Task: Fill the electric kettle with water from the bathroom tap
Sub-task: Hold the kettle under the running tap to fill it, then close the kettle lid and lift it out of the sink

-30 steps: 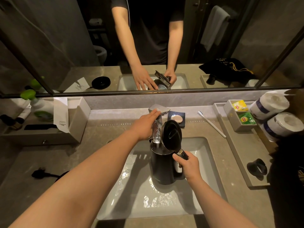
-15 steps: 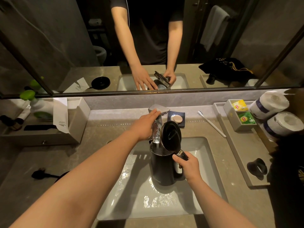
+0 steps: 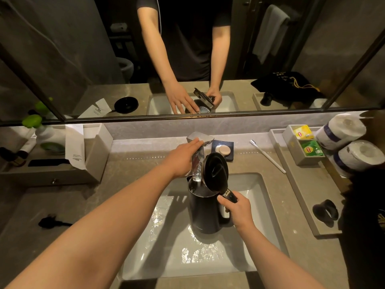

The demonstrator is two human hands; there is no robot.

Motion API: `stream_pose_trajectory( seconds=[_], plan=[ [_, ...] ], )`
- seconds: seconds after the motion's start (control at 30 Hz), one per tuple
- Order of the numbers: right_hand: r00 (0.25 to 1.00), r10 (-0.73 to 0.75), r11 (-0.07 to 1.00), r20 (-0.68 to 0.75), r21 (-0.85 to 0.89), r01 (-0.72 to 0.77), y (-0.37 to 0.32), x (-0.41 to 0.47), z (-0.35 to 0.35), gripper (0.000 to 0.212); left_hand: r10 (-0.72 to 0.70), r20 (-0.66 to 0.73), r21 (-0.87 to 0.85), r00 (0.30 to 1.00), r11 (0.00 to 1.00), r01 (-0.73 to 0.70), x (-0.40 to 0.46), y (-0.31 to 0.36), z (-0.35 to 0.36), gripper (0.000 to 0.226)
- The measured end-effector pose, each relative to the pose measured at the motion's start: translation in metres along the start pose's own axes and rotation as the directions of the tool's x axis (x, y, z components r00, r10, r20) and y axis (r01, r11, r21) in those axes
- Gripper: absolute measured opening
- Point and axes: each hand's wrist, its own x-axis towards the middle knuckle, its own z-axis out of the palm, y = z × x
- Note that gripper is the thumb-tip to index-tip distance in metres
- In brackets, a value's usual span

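A dark electric kettle [image 3: 205,211] stands upright in the white sink [image 3: 258,197], its lid [image 3: 215,174] tipped open. My right hand [image 3: 237,211] grips the kettle's handle. A chrome tap [image 3: 200,140] rises behind the sink, and a stream of water [image 3: 196,170] runs from its spout into the kettle's mouth. My left hand [image 3: 181,158] rests on the tap, fingers lying over its top lever. The water level inside the kettle is hidden.
A soap dish [image 3: 223,150] and a toothbrush [image 3: 268,157] lie behind the sink. Right: a tray [image 3: 308,197] with tea bags [image 3: 310,149], two paper rolls [image 3: 354,155], a black holder [image 3: 325,212]. Left: an organiser box [image 3: 98,155], a green-capped bottle [image 3: 39,132], a black plug [image 3: 50,223]. Mirror above.
Almost nothing has moved; the water keeps running into the kettle and both hands stay where they were.
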Motion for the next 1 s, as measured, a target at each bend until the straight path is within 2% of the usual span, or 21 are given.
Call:
stream_pose_trajectory(
  seconds=[0.17,0.3,0.47,0.53,0.6,0.67,0.73,0.83,0.9,1.0],
  plan=[
    [1.0,-0.009,1.0,0.013,0.029,0.009,-0.002,0.0,-0.001,0.022,-0.004,-0.003,-0.013,1.0,1.0,0.004,0.0,-0.001,-0.001,0.076],
    [1.0,-0.012,0.999,0.017,0.031,0.011,-0.002,0.0,-0.002,0.02,0.004,-0.01,0.014,1.0,1.0,-0.004,-0.001,-0.001,-0.002,0.077],
    [1.0,-0.008,1.0,0.024,0.021,0.008,-0.001,-0.001,-0.003,0.023,0.043,0.004,0.183,0.999,0.982,-0.043,0.0,-0.001,-0.005,0.086],
    [1.0,-0.006,1.0,0.022,0.023,0.005,0.0,-0.001,-0.003,0.025,0.088,0.075,0.285,0.993,0.953,-0.106,0.001,0.0,-0.005,0.084],
    [1.0,-0.003,1.0,0.021,0.024,0.003,0.0,-0.003,-0.004,0.022,0.087,0.128,0.302,0.988,0.945,-0.122,0.003,-0.002,-0.003,0.081],
    [1.0,-0.009,1.0,0.023,0.02,0.008,0.001,-0.005,-0.005,0.018,0.052,0.136,0.212,0.989,0.974,-0.08,0.003,-0.002,-0.003,0.081],
    [1.0,-0.01,1.0,0.027,0.014,0.01,0.002,-0.008,-0.007,0.017,0.017,0.085,-0.018,0.996,1.0,-0.016,0.002,0.003,-0.003,0.07],
    [1.0,-0.013,1.0,0.025,0.014,0.012,0.002,-0.015,-0.014,0.02,-0.09,-0.188,-0.357,0.978,0.934,0.017,-0.011,0.019,0.001,0.046],
    [1.0,-0.021,1.0,0.017,0.012,0.021,0.001,-0.021,-0.021,0.017,-0.066,-0.303,-0.392,0.951,0.918,-0.061,-0.028,0.029,0.007,0.042],
    [0.999,-0.033,0.999,0.01,0.002,0.033,-0.003,-0.031,-0.035,0.014,0.105,-0.26,-0.228,0.96,0.959,-0.167,-0.048,0.041,0.019,0.041]
  ],
)
